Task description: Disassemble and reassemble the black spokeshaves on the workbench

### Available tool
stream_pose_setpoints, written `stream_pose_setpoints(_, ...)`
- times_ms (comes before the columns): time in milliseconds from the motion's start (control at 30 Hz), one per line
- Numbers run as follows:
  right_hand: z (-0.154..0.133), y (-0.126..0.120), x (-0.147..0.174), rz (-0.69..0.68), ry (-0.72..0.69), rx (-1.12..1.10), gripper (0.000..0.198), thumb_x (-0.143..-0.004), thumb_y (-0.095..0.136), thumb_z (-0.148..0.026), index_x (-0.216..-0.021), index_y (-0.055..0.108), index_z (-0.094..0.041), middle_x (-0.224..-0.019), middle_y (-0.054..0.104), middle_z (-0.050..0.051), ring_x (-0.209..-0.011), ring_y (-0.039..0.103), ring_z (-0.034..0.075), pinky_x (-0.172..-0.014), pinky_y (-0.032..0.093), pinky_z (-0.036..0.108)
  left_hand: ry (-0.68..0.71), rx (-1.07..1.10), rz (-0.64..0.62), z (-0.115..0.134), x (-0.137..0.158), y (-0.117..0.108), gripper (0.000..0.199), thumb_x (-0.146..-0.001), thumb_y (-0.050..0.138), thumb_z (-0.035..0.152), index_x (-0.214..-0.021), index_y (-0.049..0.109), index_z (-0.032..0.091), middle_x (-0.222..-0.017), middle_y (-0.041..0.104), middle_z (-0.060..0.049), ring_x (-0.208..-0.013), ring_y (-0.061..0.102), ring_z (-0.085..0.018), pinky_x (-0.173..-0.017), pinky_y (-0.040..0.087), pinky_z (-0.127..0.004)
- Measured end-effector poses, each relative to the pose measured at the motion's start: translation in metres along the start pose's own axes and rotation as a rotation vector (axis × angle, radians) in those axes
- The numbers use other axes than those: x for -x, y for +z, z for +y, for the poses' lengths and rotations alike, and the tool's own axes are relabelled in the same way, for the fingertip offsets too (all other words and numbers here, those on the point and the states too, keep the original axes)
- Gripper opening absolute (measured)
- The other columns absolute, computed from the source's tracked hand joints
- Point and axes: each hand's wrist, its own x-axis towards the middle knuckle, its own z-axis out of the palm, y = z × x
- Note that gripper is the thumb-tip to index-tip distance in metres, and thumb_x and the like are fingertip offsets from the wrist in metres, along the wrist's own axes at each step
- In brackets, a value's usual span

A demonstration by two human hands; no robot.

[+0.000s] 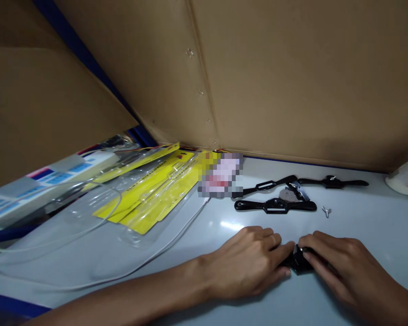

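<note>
A black spokeshave [301, 266] lies low over the table between my two hands. My left hand [253, 265] is closed around its left handle, with the thumb along the near side. My right hand [347, 269] grips its right side, thumb and forefinger pinching near the middle at a small shiny part that is mostly hidden. Beyond my hands are two bare spokeshave bodies, a nearer one [246, 205] and a farther one [282, 181]. A grey metal plate [287, 195] and a shiny blade [303, 193] lie beside them. Nearby is a loose wing screw [327, 211].
Another spokeshave [333, 182] with a wing screw fitted lies at the back. Yellow-backed clear plastic packages [149, 199] are piled left, near a long box [54, 185]. A white cable [170, 246] runs to a blurred phone-like object [224, 174]. Cardboard walls [292, 81] enclose the table [204, 222].
</note>
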Motion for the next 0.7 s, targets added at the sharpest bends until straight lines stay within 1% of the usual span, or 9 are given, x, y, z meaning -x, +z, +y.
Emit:
stream_pose_setpoints(100,0.006,-0.008,0.001,-0.012,-0.091,0.01,0.03,-0.099,0.041,-0.01,-0.093,0.067,-0.023,-0.078,0.065,0.002,-0.062,0.061,0.016,-0.057,0.042,0.029,0.016,0.005,0.018,-0.002,0.001,0.0,0.036,-0.105,0.054,0.038,-0.131,0.057,0.013,-0.094,0.072,-0.005,-0.079,0.067,-0.021,-0.073,0.056,-0.037)
stream_pose_setpoints(167,0.009,-0.011,0.002,0.031,-0.098,0.089,0.031,-0.098,0.042,-0.01,-0.091,0.07,-0.022,-0.075,0.064,0.002,-0.058,0.059,0.016,-0.055,0.039,0.03,0.019,0.008,0.021,-0.002,0.001,0.0,0.034,-0.105,0.055,0.037,-0.13,0.058,0.014,-0.092,0.072,-0.004,-0.077,0.067,-0.021,-0.072,0.055,-0.037)
stream_pose_setpoints(267,0.009,-0.015,0.001,0.089,-0.115,0.193,0.032,-0.098,0.042,-0.01,-0.098,0.072,-0.021,-0.076,0.065,0.003,-0.058,0.059,0.016,-0.055,0.037,0.031,0.016,0.006,0.012,-0.002,0.001,0.0,0.031,-0.105,0.055,0.037,-0.127,0.06,0.015,-0.092,0.071,-0.004,-0.077,0.066,-0.022,-0.071,0.055,-0.038)
stream_pose_setpoints(333,0.006,-0.017,0.001,0.073,-0.166,0.191,0.033,-0.096,0.043,-0.008,-0.104,0.073,-0.021,-0.074,0.065,0.002,-0.058,0.058,0.016,-0.056,0.038,0.031,0.019,0.003,0.009,-0.002,0.001,0.0,0.03,-0.105,0.055,0.036,-0.126,0.06,0.015,-0.092,0.071,-0.004,-0.078,0.066,-0.023,-0.072,0.055,-0.038)
stream_pose_setpoints(400,0.002,-0.019,0.001,0.043,-0.195,0.177,0.033,-0.095,0.045,-0.008,-0.103,0.073,-0.021,-0.071,0.063,0.001,-0.058,0.056,0.015,-0.057,0.037,0.03,0.025,0.004,0.014,-0.003,0.002,0.0,0.029,-0.105,0.054,0.035,-0.126,0.06,0.015,-0.092,0.071,-0.004,-0.079,0.067,-0.023,-0.073,0.055,-0.038)
stream_pose_setpoints(500,0.0,-0.021,0.0,0.061,-0.159,0.216,0.03,-0.093,0.046,-0.006,-0.095,0.073,-0.019,-0.071,0.064,0.002,-0.058,0.055,0.015,-0.057,0.035,0.03,0.036,0.003,0.029,-0.003,0.003,0.001,0.029,-0.107,0.049,0.034,-0.127,0.059,0.015,-0.091,0.07,-0.005,-0.079,0.066,-0.022,-0.072,0.054,-0.037)
stream_pose_setpoints(567,-0.001,-0.022,-0.001,0.078,-0.128,0.245,0.03,-0.093,0.046,-0.005,-0.094,0.073,-0.018,-0.072,0.065,0.002,-0.057,0.055,0.015,-0.056,0.033,0.031,0.04,0.0,0.042,-0.004,0.004,0.001,0.029,-0.108,0.047,0.033,-0.128,0.059,0.015,-0.091,0.07,-0.005,-0.079,0.066,-0.022,-0.071,0.054,-0.038)
stream_pose_setpoints(600,-0.002,-0.022,-0.002,0.072,-0.125,0.239,0.03,-0.092,0.046,-0.005,-0.096,0.073,-0.018,-0.072,0.065,0.002,-0.057,0.054,0.015,-0.056,0.032,0.031,0.043,0.002,0.046,-0.004,0.004,0.001,0.029,-0.108,0.046,0.033,-0.127,0.059,0.015,-0.091,0.069,-0.005,-0.078,0.066,-0.022,-0.071,0.055,-0.038)
stream_pose_setpoints(700,-0.004,-0.023,-0.003,-0.004,-0.157,0.171,0.028,-0.092,0.048,-0.006,-0.1,0.072,-0.019,-0.074,0.066,0.001,-0.058,0.054,0.015,-0.056,0.031,0.031,0.047,0.008,0.054,-0.004,0.004,0.002,0.028,-0.108,0.047,0.032,-0.126,0.059,0.015,-0.09,0.069,-0.005,-0.078,0.066,-0.023,-0.07,0.055,-0.038)
